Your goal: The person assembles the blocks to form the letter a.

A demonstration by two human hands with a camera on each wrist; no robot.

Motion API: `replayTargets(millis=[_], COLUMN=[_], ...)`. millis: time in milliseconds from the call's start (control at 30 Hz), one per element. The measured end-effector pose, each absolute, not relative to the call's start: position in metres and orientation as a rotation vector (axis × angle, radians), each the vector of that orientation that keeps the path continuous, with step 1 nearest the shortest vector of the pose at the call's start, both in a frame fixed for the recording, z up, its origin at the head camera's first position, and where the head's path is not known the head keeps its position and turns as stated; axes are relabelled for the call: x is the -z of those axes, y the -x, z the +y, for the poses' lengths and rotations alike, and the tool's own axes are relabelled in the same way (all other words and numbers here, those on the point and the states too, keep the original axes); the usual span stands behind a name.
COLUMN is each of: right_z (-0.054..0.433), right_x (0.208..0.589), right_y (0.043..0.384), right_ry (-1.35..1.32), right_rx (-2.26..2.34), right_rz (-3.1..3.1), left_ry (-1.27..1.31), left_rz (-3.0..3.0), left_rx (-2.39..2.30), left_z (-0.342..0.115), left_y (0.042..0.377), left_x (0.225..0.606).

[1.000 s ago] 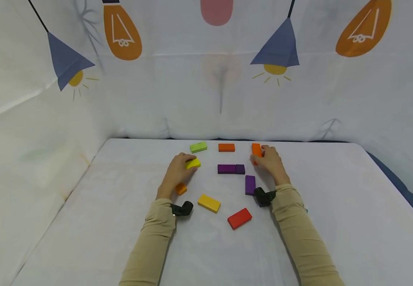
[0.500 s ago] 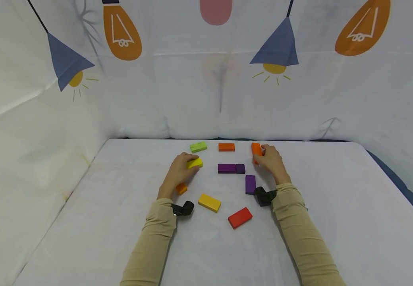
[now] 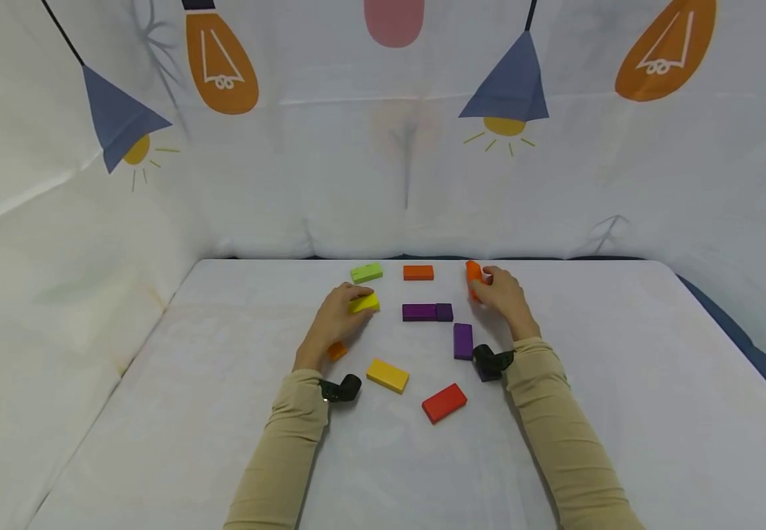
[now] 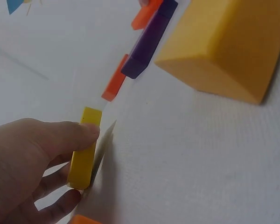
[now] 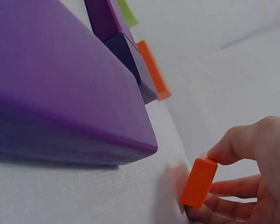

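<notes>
My left hand [image 3: 335, 320] pinches a bright yellow block [image 3: 364, 302] between thumb and fingers. In the left wrist view this yellow block [image 4: 84, 154] stands on a narrow side, its shadow on the cloth to its right. My right hand [image 3: 504, 296] holds an orange block [image 3: 473, 274] near the table's back edge. From the right wrist, the thumb tip presses one end of the orange block [image 5: 199, 183], with curled fingers behind it. Partly hidden beneath my left wrist lies a small amber block [image 3: 337, 350].
Between the hands lie a purple block [image 3: 419, 312] touching a dark violet one [image 3: 444, 312], and an orange block [image 3: 418, 273]. A lime block [image 3: 366, 272] sits behind my left hand. Nearer are purple [image 3: 462, 341], golden yellow [image 3: 387, 375] and red [image 3: 445, 403] blocks.
My left hand has slid slightly right with the yellow block. The orange block in my right hand has tilted a little and looks narrower. The other blocks stay put.
</notes>
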State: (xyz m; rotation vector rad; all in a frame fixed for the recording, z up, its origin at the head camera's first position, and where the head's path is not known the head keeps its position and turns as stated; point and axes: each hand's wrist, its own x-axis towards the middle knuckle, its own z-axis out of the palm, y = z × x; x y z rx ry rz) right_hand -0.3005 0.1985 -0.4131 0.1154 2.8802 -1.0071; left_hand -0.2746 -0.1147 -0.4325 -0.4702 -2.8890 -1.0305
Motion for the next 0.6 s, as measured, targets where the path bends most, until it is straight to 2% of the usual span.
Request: replayTargets(millis=[600], right_z=[0.1984], right_x=[0.4109], right_y=[0.3055], right_ry=[-0.165], right_rx=[1.07], right_rz=[2.814], left_ry=[0.572], left_rz=[-2.904], left_rx=[1.048], left_z=[-0.1079], left_y=[0.2738], left_x=[0.4332])
